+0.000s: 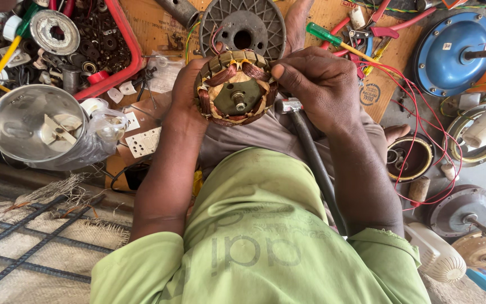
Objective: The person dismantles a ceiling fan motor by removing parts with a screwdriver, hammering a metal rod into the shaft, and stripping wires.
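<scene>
— What is gripped by the left hand [185,93]?
— The motor coil [235,88], held above the lap; its copper winding is pinched by the right hand [317,84].
— And beneath?
— A hammer [305,146] is laid.

The left hand [189,93] covers the near-left rim of the wound stator [235,87], and its palm is out of sight behind it. The right hand [316,84] hides the stator's right edge. Beyond the right hand, the blue motor cover [451,53] is partly cut off.

Glossy copper-wire stator [235,87], dull metal core; shiny steel bowl [26,121]; matt green cloth shirt [260,236].
</scene>
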